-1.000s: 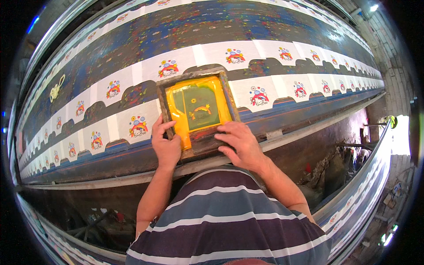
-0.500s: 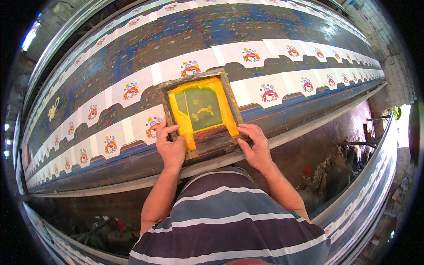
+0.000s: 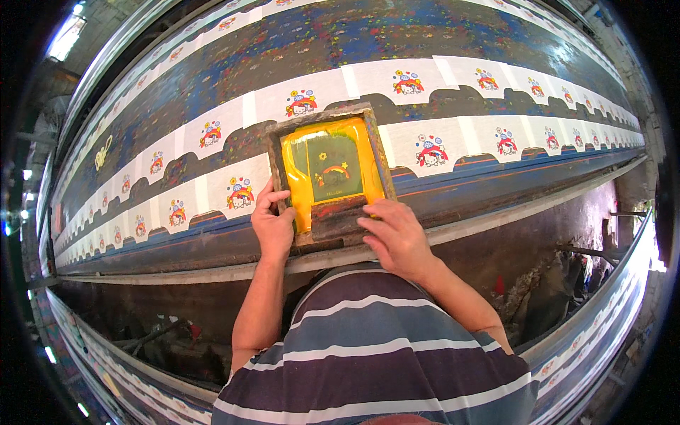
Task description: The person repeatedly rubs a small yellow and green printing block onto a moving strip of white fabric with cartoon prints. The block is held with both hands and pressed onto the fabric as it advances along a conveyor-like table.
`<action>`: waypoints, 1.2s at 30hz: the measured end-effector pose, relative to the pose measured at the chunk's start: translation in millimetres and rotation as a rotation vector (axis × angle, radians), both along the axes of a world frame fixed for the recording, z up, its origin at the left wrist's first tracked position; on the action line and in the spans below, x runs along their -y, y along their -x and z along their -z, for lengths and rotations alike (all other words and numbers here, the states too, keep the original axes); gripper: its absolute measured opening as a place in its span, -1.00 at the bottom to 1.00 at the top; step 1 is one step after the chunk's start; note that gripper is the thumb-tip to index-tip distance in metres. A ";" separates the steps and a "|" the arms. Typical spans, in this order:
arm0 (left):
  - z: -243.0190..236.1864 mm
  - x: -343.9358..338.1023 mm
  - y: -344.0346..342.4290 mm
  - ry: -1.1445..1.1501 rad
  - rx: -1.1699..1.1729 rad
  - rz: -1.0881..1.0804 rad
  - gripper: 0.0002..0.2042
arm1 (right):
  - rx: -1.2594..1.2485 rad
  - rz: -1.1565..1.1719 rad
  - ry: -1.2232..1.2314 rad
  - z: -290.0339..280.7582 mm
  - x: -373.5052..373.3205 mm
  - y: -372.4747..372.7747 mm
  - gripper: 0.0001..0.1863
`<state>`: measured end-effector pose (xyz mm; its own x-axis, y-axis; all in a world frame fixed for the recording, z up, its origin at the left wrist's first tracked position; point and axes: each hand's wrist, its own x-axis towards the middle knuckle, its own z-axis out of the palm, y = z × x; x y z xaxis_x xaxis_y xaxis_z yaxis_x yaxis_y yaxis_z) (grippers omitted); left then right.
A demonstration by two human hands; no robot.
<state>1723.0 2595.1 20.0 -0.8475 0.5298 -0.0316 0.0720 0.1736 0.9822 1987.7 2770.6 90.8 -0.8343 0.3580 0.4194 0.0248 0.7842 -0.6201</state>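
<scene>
Two bare hands at one wooden frame (image 3: 380, 152). Item loc.: over the nearer row of white pcs. (image 3: 400, 145) on the bench (image 3: 340, 37), nr. its front edge, directly ahead of my torso.

L hand (image 3: 273, 232): at lower L corner. My L fingers (image 3: 273, 197) hold the side rail in a narrow grip, index over the wood, thumb just below it.

R hand (image 3: 405, 239): nr. lower R corner. My R fingers (image 3: 381, 212) half curled, thumb a little apart, tips at the dark red-stained strip (image 3: 336, 218) along the item's lower end. Whether they grip or only hover, can't tell.

Frame thus lies between both sets of fingers, most of it fwd. of my knuckles.

Contents: yellow ink (image 3: 296, 166), glossy, thick at L & R sides; olive-green mesh (image 3: 336, 150) in ctr. w/ small yellow motif.

Surroundings: white pcs. in rows to L & R, w/ multicolour prints (image 3: 432, 152); bench top dark, speckled blue, red & yellow. Pale ledge (image 3: 170, 275) runs along front edge. My striped shirt (image 3: 382, 333) fills lower ctr.
</scene>
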 end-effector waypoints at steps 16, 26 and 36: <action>8.3 -0.4 0.9 -0.100 0.083 -0.034 -0.71 | 0.215 -0.210 -0.028 -31.5 -19.5 51.8 -0.46; -4.2 0.0 14.6 0.015 0.075 0.045 -0.64 | 0.114 -0.130 -0.198 5.5 -35.6 87.0 -0.40; -14.0 0.1 14.8 0.013 0.017 0.087 -0.61 | 0.178 -0.063 -0.163 -4.8 -112.0 175.2 -0.44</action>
<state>1708.2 2595.0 34.1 -0.7978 0.6006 -0.0528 0.0708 0.1802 0.9811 1812.4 2882.6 95.6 -0.9186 0.2426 0.3121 0.0702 0.8770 -0.4753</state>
